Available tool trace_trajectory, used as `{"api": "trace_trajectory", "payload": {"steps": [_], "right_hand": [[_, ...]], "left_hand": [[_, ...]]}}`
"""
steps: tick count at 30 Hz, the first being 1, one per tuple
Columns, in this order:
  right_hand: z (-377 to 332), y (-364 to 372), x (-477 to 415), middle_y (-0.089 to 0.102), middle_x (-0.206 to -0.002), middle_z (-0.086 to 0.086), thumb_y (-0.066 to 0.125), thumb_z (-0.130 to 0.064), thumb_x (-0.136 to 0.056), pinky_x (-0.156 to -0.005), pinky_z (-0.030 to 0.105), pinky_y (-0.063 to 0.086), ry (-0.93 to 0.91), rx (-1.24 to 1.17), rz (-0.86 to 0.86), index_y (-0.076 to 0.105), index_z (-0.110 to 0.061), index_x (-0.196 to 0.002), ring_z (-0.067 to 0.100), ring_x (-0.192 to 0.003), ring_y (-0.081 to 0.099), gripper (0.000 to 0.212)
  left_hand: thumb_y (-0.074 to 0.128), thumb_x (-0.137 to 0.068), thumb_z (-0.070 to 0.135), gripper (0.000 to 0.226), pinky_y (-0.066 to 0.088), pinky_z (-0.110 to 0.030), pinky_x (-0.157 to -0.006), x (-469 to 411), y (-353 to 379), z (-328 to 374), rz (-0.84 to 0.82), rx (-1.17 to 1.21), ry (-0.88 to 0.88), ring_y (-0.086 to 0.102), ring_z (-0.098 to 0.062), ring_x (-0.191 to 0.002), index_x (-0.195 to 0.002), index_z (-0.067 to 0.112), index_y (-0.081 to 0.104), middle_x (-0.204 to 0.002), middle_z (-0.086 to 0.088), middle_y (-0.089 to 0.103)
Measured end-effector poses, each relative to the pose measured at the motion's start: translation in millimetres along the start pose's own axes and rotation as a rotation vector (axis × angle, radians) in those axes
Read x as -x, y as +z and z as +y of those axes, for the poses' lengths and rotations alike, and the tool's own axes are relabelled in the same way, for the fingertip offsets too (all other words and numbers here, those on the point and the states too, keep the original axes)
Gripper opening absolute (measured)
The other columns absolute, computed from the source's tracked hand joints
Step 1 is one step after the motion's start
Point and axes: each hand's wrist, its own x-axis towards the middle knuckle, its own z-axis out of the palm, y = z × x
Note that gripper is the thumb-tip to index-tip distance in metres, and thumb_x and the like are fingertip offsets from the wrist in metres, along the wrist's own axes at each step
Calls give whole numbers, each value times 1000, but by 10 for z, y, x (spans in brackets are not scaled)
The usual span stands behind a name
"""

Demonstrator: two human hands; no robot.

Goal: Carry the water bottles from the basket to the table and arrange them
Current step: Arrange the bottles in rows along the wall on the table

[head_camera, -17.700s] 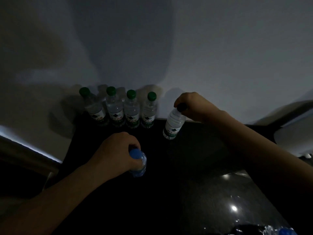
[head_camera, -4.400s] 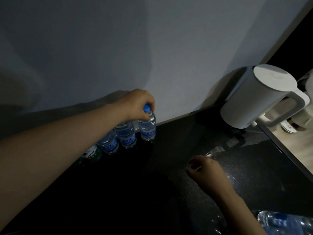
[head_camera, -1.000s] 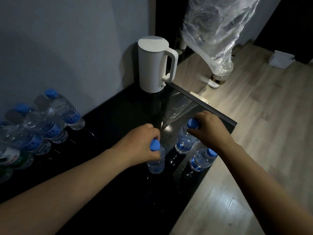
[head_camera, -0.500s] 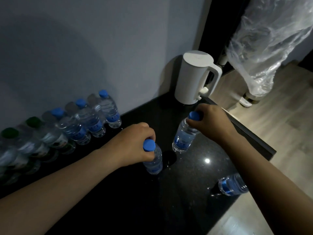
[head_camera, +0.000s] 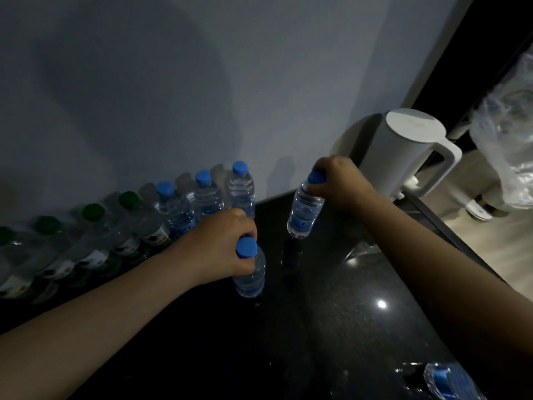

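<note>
Head view: left hand (head_camera: 222, 243) grips upright bottle (head_camera: 250, 274); right hand (head_camera: 337, 183) grips tilted bottle (head_camera: 304, 210), cap up-right.

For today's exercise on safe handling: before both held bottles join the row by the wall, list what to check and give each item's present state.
1. Left hand grip on its blue-capped bottle: ok.
2. Right hand grip on the tilted bottle: ok.
3. Free space right of the row's end bottle: ok.
4. Kettle clear of that space: ok.
5. Row bottles upright: ok.
6. Bottle at the table's near edge stable: cannot tell.
</note>
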Motion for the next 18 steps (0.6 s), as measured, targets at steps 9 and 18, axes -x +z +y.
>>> {"api": "trace_trajectory", "payload": {"steps": [9, 18], "right_hand": [[-329, 281, -768, 55, -119, 13, 68, -18, -83, -85, 29, 45, -48, 75, -67, 57, -7, -120, 26, -105, 55, 40], [-447, 524, -1096, 55, -121, 14, 68, -17, -84, -89, 31, 45, -61, 86, -135, 56, -7, -121, 27, -107, 55, 40]], "left_hand": [[73, -64, 28, 17, 46, -22, -65, 26, -116, -356, 30, 46, -92, 54, -3, -75, -78, 26, 63, -85, 13, 53], [73, -66, 27, 16, 48, -26, -67, -19, -142, -613, 32, 66, -141, 54, -4, -74, -76, 26, 60, -86, 11, 52]]}}
